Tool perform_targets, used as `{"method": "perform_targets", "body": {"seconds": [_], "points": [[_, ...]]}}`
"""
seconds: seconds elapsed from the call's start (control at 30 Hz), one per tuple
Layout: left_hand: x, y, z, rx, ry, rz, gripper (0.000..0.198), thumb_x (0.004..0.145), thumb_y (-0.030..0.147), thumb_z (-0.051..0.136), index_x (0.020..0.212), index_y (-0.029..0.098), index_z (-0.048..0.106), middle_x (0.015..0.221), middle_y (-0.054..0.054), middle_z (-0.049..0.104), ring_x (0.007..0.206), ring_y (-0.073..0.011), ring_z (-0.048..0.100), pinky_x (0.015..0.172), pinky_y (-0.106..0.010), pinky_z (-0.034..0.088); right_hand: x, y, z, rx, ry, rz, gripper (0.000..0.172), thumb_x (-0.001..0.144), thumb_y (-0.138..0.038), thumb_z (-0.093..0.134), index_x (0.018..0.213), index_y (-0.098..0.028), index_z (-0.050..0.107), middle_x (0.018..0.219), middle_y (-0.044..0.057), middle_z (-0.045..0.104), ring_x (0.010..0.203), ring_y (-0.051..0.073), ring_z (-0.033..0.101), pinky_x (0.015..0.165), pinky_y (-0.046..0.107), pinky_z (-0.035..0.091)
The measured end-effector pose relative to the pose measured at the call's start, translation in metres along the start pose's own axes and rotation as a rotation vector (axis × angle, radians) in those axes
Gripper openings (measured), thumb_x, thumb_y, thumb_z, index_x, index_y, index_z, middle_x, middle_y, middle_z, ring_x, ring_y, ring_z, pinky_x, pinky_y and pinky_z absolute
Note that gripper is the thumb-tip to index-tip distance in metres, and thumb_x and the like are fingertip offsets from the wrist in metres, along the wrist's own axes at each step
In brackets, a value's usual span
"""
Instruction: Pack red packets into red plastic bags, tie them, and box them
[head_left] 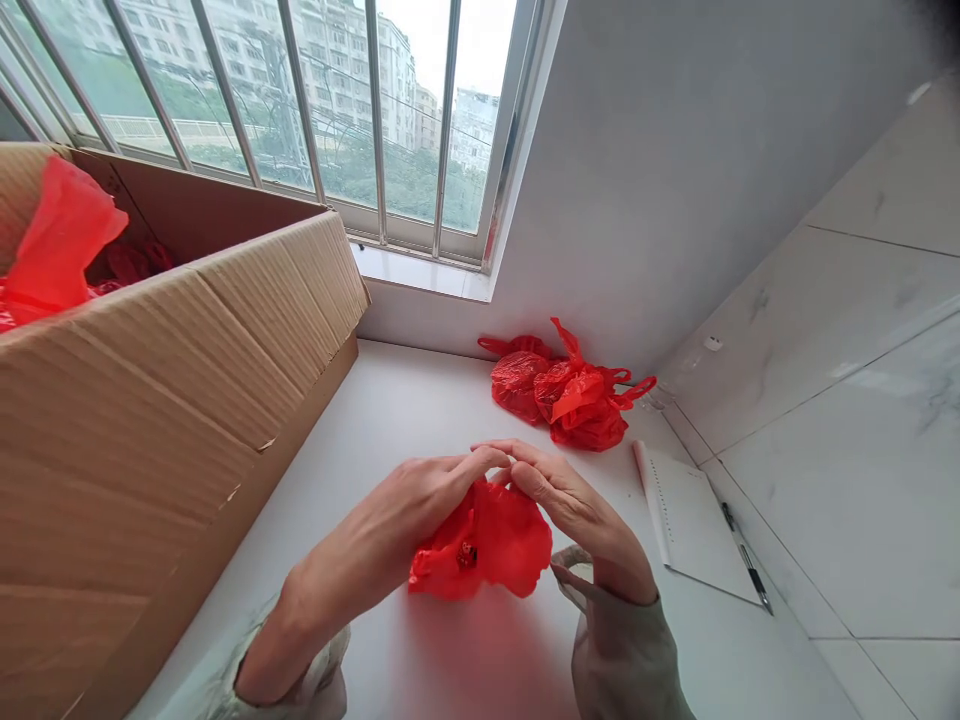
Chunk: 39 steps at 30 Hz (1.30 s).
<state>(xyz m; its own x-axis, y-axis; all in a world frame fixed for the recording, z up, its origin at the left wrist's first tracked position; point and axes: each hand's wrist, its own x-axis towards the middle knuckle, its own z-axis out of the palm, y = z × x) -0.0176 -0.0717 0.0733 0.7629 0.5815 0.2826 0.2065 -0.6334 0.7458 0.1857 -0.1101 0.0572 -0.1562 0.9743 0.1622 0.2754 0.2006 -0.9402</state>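
Between my two hands, low over the white tabletop [315, 455], is a red plastic bag [514, 540]. Its mouth gapes toward me, and something small and dark shows inside, too unclear to name. My left hand [442, 490] curves over the bag's left and top edge with its fingers closed on the plastic. From the other side my right hand [559, 490] grips the top edge, thumb and fingertips meeting those of my left hand. The far side of the bag and some fingertips are hidden.
A large cardboard box [225, 330] holding red plastic bags [64, 235] stands at the left. Several filled, tied red bags [577, 395] lie against the back wall. To the right are a notebook [701, 515] and a pen [754, 578] beside the tiled wall. A barred window [337, 120] is behind.
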Motion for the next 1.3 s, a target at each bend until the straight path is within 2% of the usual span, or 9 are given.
{"method": "perform_targets", "body": {"seconds": [0.17,0.33,0.5,0.63,0.77,0.87,1.0,1.2,1.3], "points": [[0.009,-0.015,0.008,0.390,0.156,0.072,0.041,0.089,0.006,0.034,0.112,0.024,0.064,0.099,-0.005,0.063,0.064,-0.0110,0.053,0.057,-0.021,0.039,0.005,0.010,0.002,0.233,-0.166,0.135,0.034,0.096,-0.045,0.052,0.117,-0.022,0.067,0.068,-0.004,0.049,0.057,0.009,0.039,0.051,0.019,0.034],[0.011,-0.029,0.015,0.463,0.208,0.160,0.049,0.092,0.005,0.032,0.118,0.028,0.066,0.120,-0.007,0.057,0.066,-0.0096,0.054,0.057,-0.022,0.040,0.009,0.022,-0.006,0.366,-0.248,0.142,0.031,0.092,-0.041,0.058,0.115,-0.023,0.069,0.087,0.001,0.063,0.070,0.011,0.053,0.058,0.021,0.042],[0.015,-0.033,0.019,0.393,0.214,0.165,0.050,0.093,0.008,0.036,0.120,0.034,0.069,0.123,-0.006,0.055,0.070,-0.0102,0.052,0.063,-0.024,0.044,0.017,0.035,-0.011,0.488,-0.268,0.152,0.025,0.088,-0.038,0.064,0.107,-0.023,0.069,0.092,0.001,0.064,0.078,0.013,0.058,0.068,0.023,0.047],[0.018,-0.025,0.011,0.202,0.090,0.098,0.050,0.094,0.011,0.039,0.130,0.038,0.062,0.122,-0.005,0.052,0.080,-0.0124,0.055,0.075,-0.025,0.049,0.022,0.039,-0.007,0.570,-0.230,0.153,0.025,0.081,-0.038,0.071,0.100,-0.020,0.070,0.094,0.002,0.066,0.085,0.015,0.062,0.078,0.026,0.050],[0.018,-0.021,-0.001,-0.036,-0.089,0.067,0.053,0.093,0.020,0.047,0.143,0.037,0.049,0.126,-0.008,0.048,0.089,-0.0158,0.058,0.078,-0.028,0.053,0.023,0.037,-0.005,0.576,-0.231,0.146,0.023,0.077,-0.032,0.073,0.094,-0.018,0.071,0.084,0.002,0.066,0.077,0.014,0.061,0.074,0.026,0.051],[0.018,-0.025,-0.002,-0.128,-0.108,0.111,0.052,0.089,0.028,0.058,0.141,0.036,0.051,0.135,-0.008,0.045,0.098,-0.0197,0.057,0.087,-0.035,0.054,0.024,0.035,-0.005,0.571,-0.157,0.151,0.018,0.075,-0.029,0.072,0.089,-0.019,0.068,0.082,0.001,0.064,0.075,0.014,0.060,0.071,0.025,0.049],[0.020,-0.028,0.003,-0.219,0.013,-0.066,0.042,0.102,0.044,0.035,0.139,0.034,0.053,0.143,-0.008,0.043,0.108,-0.0215,0.056,0.097,-0.038,0.050,0.026,0.033,-0.004,0.494,-0.029,0.142,0.024,0.076,-0.029,0.068,0.098,-0.020,0.065,0.082,0.000,0.062,0.076,0.014,0.058,0.072,0.025,0.048],[0.001,-0.011,-0.012,-0.148,0.118,-0.085,0.045,0.103,0.050,0.032,0.142,0.037,0.051,0.149,-0.002,0.043,0.125,-0.0253,0.051,0.111,-0.038,0.040,-0.006,0.000,-0.001,0.302,0.363,-0.116,0.024,0.080,-0.019,0.062,0.102,-0.025,0.057,0.077,-0.004,0.057,0.070,0.012,0.053,0.069,0.024,0.045],[-0.014,-0.005,-0.028,-0.128,0.195,-0.081,0.047,0.102,0.053,0.033,0.140,0.037,0.054,0.149,-0.001,0.046,0.123,-0.0264,0.055,0.105,-0.034,0.046,-0.026,-0.017,-0.005,0.129,0.574,-0.238,0.022,0.081,-0.015,0.061,0.098,-0.026,0.054,0.076,-0.004,0.058,0.071,0.012,0.055,0.071,0.025,0.045]]}}
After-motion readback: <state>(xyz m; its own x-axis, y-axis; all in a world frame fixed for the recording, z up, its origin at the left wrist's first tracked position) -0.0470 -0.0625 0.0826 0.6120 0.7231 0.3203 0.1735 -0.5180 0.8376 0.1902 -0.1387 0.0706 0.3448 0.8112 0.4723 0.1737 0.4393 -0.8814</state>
